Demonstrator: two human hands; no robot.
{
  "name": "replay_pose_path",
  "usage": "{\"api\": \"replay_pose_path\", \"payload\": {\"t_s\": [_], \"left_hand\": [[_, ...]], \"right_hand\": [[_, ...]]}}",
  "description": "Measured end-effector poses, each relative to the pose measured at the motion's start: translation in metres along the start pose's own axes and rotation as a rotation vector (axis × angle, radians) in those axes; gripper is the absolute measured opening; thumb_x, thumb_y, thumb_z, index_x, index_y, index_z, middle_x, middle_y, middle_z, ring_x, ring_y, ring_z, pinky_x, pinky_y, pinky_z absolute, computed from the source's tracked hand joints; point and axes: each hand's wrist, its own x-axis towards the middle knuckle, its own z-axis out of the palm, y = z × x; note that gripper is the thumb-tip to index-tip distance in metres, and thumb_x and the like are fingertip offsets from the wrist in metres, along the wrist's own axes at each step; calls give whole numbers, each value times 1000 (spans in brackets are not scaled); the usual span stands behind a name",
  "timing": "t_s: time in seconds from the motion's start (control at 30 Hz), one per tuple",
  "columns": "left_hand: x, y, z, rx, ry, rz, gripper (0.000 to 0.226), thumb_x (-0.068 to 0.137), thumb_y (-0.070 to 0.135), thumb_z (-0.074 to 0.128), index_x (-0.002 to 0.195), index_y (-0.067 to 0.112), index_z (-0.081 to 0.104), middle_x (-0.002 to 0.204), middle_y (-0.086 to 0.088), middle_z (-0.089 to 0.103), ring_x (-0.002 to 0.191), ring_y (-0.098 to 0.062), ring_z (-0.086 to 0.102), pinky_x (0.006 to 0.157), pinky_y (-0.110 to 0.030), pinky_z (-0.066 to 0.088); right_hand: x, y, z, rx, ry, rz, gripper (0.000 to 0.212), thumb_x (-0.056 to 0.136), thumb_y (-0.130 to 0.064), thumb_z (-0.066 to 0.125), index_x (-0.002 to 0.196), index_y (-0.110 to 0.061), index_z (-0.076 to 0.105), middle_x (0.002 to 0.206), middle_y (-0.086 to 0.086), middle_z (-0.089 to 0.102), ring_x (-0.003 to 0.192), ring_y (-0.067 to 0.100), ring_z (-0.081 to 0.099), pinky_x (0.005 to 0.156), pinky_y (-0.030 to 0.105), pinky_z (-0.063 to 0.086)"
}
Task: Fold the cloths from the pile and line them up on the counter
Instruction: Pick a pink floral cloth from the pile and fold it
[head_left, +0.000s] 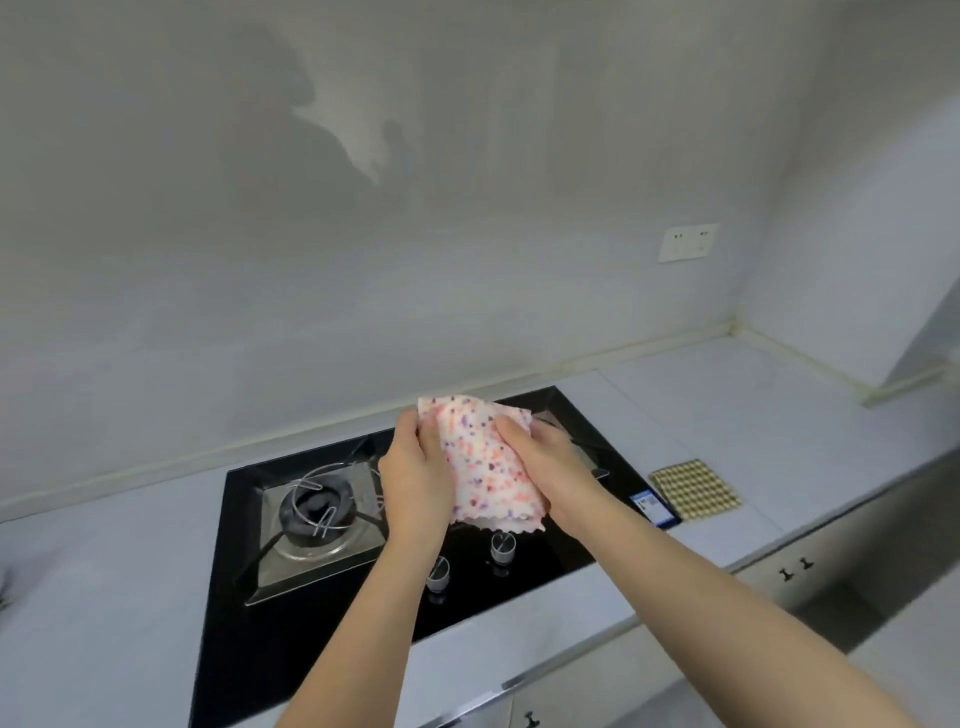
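A person held a pink-and-purple speckled cloth (485, 462) in the air above a black glass gas hob (270, 649), with both bare arms stretched forward. The left hand (415, 478) gripped the cloth's upper left edge, fingers curled round it. The right hand (545, 462) pinched the opposite side, thumb laid across the front and fingers hidden behind. The cloth hung between the two hands, apparently doubled over, its scalloped lower edge dangling clear of the control knobs (503, 548).

A checked cloth (695, 488), already folded square, lay flat on the pale counter (727, 415) just right of the hob. The pile itself was out of view.

Judging by its drape, the speckled cloth was light, thin and limp. It would probably sag wherever it went unsupported and would not keep a crease until pressed flat. The surest hold would likely be at the corners or along a folded edge, keeping the layers matched. The counter beside the checked cloth looked a better place to set it down than the hob's wire pan support (317, 506), which could snag the fabric.
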Motion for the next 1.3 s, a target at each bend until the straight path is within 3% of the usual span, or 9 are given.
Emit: {"api": "replay_pose_path", "payload": {"t_s": [0.23, 0.43, 0.57, 0.77, 0.87, 0.97, 1.07, 1.2, 1.3], "left_hand": [[-14, 14, 109, -18, -128, -26, 29, 101, 32, 36, 89, 12, 52, 68, 3, 50, 58, -6, 45, 49, -16, 32], [-13, 22, 234, -67, -228, -74, 26, 101, 32, 38, 90, 13, 52, 73, 1, 53, 63, -9, 49, 56, -23, 35], [-12, 26, 330, -26, -318, -139, 25, 101, 29, 40, 93, 9, 51, 79, -6, 56, 67, -16, 52, 57, -25, 40], [-4, 51, 449, -17, -468, -209, 24, 102, 29, 34, 97, 10, 47, 77, -1, 53, 69, -14, 53, 65, -34, 44], [7, 55, 502, 14, -478, -244, 25, 103, 27, 33, 95, 6, 45, 72, -2, 49, 62, -16, 48, 62, -34, 40], [21, 56, 559, 54, -518, -312, 24, 102, 26, 33, 95, 6, 46, 80, -5, 52, 76, -24, 51, 65, -33, 40], [36, 54, 613, 155, -590, -328, 20, 100, 21, 36, 88, 10, 46, 83, -6, 53, 71, -19, 49, 57, -30, 35], [67, 46, 707, 203, -665, -405, 20, 95, 18, 42, 80, 12, 54, 81, -7, 62, 77, -25, 63, 72, -39, 57], [98, 32, 790, 181, -671, -480, 21, 92, 16, 47, 82, 5, 62, 86, -15, 69, 76, -29, 69, 73, -46, 59]], "right_hand": [[23, 15, -114, 152, 119, 19, 18, 93, -26, 60, 108, -17, 63, 106, 2, 70, 97, 18, 68, 80, 39, 57], [80, 36, -206, -124, 357, -102, 16, 98, -29, 49, 105, -18, 57, 101, -3, 63, 93, 11, 61, 72, 24, 49], [123, 48, -280, -262, 458, -35, 34, 98, -33, 46, 118, -6, 55, 113, 6, 61, 106, 22, 58, 91, 36, 48], [168, 54, -390, -40, 415, 152, 12, 94, -24, 51, 97, -17, 61, 101, 4, 66, 95, 19, 64, 84, 37, 55], [198, 58, -435, -61, 378, 240, 17, 92, -19, 51, 98, -8, 62, 99, 9, 67, 87, 20, 64, 69, 31, 53], [242, 69, -481, -160, 393, 263, 20, 88, -17, 51, 89, 2, 57, 84, 11, 57, 72, 20, 55, 59, 28, 40], [288, 78, -525, -331, 421, 266, 16, 86, -16, 49, 73, -13, 40, 75, 6, 44, 67, 18, 42, 60, 26, 33], [366, 91, -599, -494, 423, 286, 26, 91, -11, 42, 66, -17, 33, 70, -3, 40, 60, 10, 38, 53, 21, 29], [440, 108, -657, -632, 424, 270, 23, 93, -14, 41, 71, -18, 39, 74, -3, 46, 65, 11, 44, 57, 23, 35]]}}
